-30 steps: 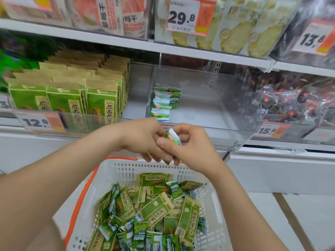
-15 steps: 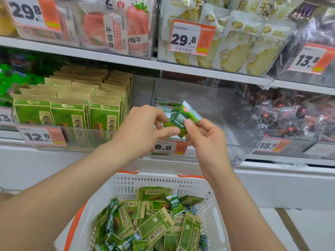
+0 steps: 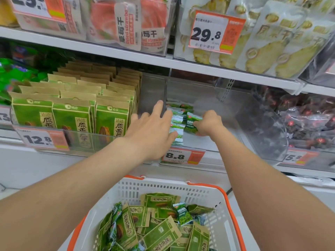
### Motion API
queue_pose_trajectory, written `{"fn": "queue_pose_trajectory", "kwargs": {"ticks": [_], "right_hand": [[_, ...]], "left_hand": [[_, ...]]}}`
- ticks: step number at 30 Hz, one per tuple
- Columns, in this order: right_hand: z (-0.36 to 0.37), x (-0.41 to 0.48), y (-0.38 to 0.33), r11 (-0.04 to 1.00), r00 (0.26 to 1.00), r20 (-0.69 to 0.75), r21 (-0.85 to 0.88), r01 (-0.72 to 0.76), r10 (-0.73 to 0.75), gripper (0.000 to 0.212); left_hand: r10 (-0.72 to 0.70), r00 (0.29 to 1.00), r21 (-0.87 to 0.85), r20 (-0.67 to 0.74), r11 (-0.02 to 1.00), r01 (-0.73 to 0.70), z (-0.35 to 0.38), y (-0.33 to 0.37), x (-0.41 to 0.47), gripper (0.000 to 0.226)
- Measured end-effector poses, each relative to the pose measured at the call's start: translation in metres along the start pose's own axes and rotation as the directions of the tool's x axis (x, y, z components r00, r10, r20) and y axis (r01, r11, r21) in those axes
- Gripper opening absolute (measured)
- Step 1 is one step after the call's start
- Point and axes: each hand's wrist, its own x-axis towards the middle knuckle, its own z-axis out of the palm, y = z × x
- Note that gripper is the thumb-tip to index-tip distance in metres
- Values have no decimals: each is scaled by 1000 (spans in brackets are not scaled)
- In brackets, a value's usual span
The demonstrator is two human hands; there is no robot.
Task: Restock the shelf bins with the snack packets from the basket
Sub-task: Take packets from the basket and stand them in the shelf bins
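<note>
Both hands reach into the clear shelf bin (image 3: 226, 113) in the middle of the shelf. My right hand (image 3: 208, 124) pinches a small green snack packet (image 3: 192, 124) and holds it beside a short row of like packets (image 3: 176, 129) at the bin's left side. My left hand (image 3: 154, 131) has its fingers spread, with its thumb and fingertips against that row. Below, the white basket (image 3: 163, 187) with orange handles holds several green and tan packets (image 3: 159, 225).
Left of the bin stand rows of tan-and-green bags (image 3: 72, 109) behind a 12.8 tag. To the right is a bin of dark wrapped snacks (image 3: 308, 124). An 8.8 price tag (image 3: 183, 156) marks the middle bin. The shelf above (image 3: 126, 53) carries larger pouches.
Both hands moved forward from in front of the bin into it. The right hand alone now holds the packet, while the left hand let go and opened against the row.
</note>
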Motion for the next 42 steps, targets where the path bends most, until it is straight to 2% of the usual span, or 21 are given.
{"fn": "queue_pose_trajectory", "kwargs": {"ticks": [3, 7, 11, 14, 17, 18, 21, 23, 25, 26, 28, 29, 30, 32, 34, 36, 37, 39, 42], "right_hand": [[6, 14, -12, 999, 1000, 7, 44, 6, -6, 24], [9, 24, -19, 999, 1000, 18, 33, -2, 1, 30], [10, 23, -16, 999, 996, -90, -23, -27, 25, 33], [12, 22, -17, 998, 1000, 3, -70, 3, -3, 30], [5, 13, -16, 987, 996, 81, -156, 42, -30, 12], [1, 7, -16, 985, 996, 79, -163, 59, -47, 12], [-11, -19, -11, 979, 982, -47, -102, 178, -183, 20], [-17, -49, -6, 953, 934, -199, 0, 303, -297, 22], [-22, -92, 1, 854, 808, -407, 115, 507, -425, 30], [-22, -113, 7, 770, 709, -519, 143, 622, -476, 31], [-15, -147, 25, 640, 522, -669, 90, 763, -529, 24], [-6, -158, 36, 616, 477, -686, 54, 786, -549, 21], [4, -165, 48, 612, 475, -669, 37, 790, -572, 19], [28, -168, 68, 637, 553, -539, 38, 770, -635, 21], [52, -162, 88, 725, 693, -285, -13, 688, -662, 28], [80, -154, 110, 832, 835, 52, -72, 550, -547, 34], [96, -151, 124, 868, 866, 185, -98, 487, -465, 34], [129, -153, 150, 899, 874, 369, -177, 400, -316, 35], [174, -160, 181, 886, 796, 587, -282, 367, -143, 52]], "left_hand": [[19, 998, -18, 60, 1000, -18, 3, -1, 1, 52], [28, 997, -25, 66, 999, -26, 2, -2, 1, 49], [35, 998, 18, 46, 999, -36, 4, -2, 0, 51], [35, 999, 68, 15, 997, -36, 6, -1, -2, 54], [40, 998, 84, -39, 996, -37, 7, 3, -6, 57], [46, 996, 89, -72, 995, -40, 8, 4, -9, 57], [128, 951, 99, -280, 990, -104, 3, 7, -17, 48], [254, 873, 139, -415, 967, -215, -3, 11, -21, 32], [310, 840, 100, -445, 949, -298, -10, 19, -29, 21], [298, 863, 43, -409, 950, -308, -14, 24, -35, 23], [257, 942, -51, -217, 960, -274, -9, 33, -45, 31], [279, 955, -47, -100, 958, -284, -4, 37, -50, 31], [321, 947, -20, 18, 947, -321, 3, 40, -53, 30], [379, 885, 16, 269, 917, -398, 18, 44, -59, 23], [382, 801, 11, 461, 900, -436, 34, 45, -62, 22], [353, 742, 18, 570, 898, -440, 50, 44, -64, 25], [337, 722, 25, 604, 898, -440, 56, 44, -65, 26], [315, 696, 39, 646, 896, -442, 65, 42, -65, 26], [292, 676, 66, 677, 890, -451, 75, 38, -66, 29]]}}
